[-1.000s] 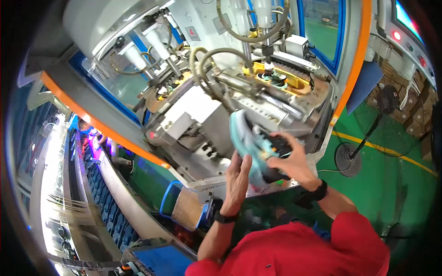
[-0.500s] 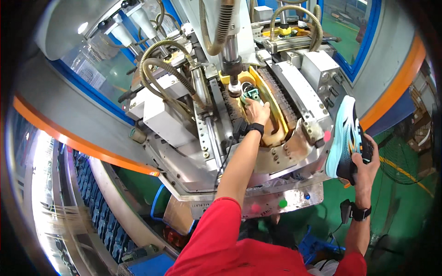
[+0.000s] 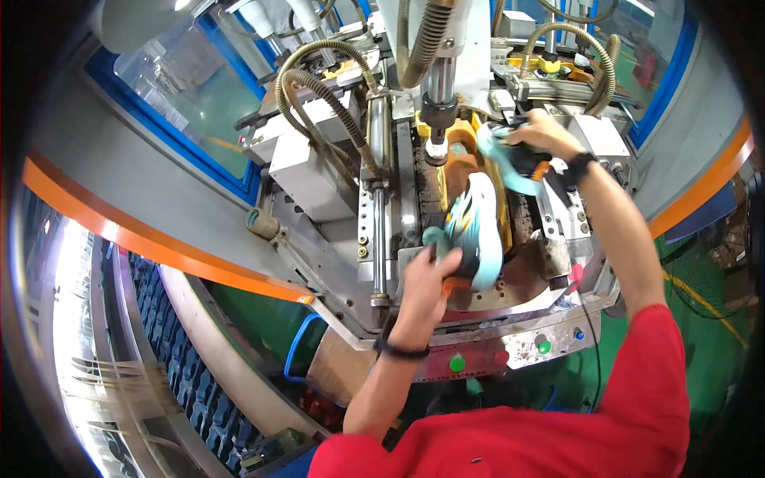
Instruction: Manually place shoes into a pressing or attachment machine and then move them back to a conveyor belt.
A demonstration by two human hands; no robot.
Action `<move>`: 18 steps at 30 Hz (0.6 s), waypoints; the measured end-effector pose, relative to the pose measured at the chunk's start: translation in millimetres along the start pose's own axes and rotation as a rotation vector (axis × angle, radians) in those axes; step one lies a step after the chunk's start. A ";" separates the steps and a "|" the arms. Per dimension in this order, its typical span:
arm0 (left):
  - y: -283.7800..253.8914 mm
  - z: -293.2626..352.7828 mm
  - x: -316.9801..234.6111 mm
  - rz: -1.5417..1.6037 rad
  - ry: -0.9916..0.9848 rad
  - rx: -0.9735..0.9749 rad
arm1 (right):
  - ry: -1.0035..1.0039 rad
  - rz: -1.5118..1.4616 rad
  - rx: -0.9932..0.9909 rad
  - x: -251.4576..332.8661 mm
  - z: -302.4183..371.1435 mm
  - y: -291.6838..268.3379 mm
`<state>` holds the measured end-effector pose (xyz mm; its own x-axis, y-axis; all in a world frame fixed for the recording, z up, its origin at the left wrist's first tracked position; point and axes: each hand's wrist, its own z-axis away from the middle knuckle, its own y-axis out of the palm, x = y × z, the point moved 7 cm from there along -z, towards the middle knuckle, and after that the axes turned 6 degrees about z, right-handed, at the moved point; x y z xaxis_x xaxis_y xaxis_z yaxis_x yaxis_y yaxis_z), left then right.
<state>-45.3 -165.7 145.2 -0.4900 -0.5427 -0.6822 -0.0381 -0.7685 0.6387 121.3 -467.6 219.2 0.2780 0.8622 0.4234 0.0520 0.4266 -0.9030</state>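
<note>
My left hand is closed round the collar end of a light-blue, white and black sports shoe. That shoe hangs on its side over the front of the press's yellow-walled cavity, toe pointing away from me. My right hand grips a second light-blue and black sports shoe by its heel end, above the cavity's right wall. Motion blurs this second shoe. The two shoes are close but appear apart. Over the back of the cavity stands a vertical press rod with a white tip, touching neither shoe.
Hoses and a metal cylinder flank the cavity on the left. A control panel with a green button runs along the machine's front. Orange-edged guards curve round both sides. A conveyor lies at lower left.
My left hand has come up out of the cavity toward me with a shoe. My right hand has swung from the far right to the cavity with its shoe. The view has shifted.
</note>
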 end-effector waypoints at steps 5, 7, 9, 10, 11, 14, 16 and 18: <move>-62.8 176.5 -33.7 -0.092 0.187 -0.226 | -0.091 0.150 0.055 65.6 -38.8 126.3; -84.5 231.6 -34.2 -0.143 0.238 -0.368 | -0.086 0.200 -0.145 40.3 -57.0 169.5; -107.3 300.5 -23.0 -0.221 0.276 -0.640 | -0.052 0.140 -0.197 67.1 -38.0 190.0; -120.3 326.6 -12.8 -0.293 0.237 -0.786 | -0.025 0.168 -0.210 66.9 -31.9 195.9; -127.4 335.2 1.9 -0.283 0.232 -0.810 | 0.013 0.156 -0.226 63.6 -29.7 195.3; -130.5 373.5 36.0 0.075 0.513 -0.923 | -0.480 0.336 -0.373 72.6 -5.9 184.0; -136.1 397.7 67.3 0.116 0.492 -1.120 | -0.860 -0.129 -0.451 140.3 140.1 147.3; -142.0 394.6 102.2 0.286 0.477 -1.109 | -0.890 -0.085 -0.091 140.4 236.8 146.1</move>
<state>-433.7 21.7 125.2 0.0154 -0.6288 -0.7774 0.8887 -0.3477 0.2988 -59.1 -219.6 164.2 -0.5742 0.7374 0.3556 0.1251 0.5083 -0.8520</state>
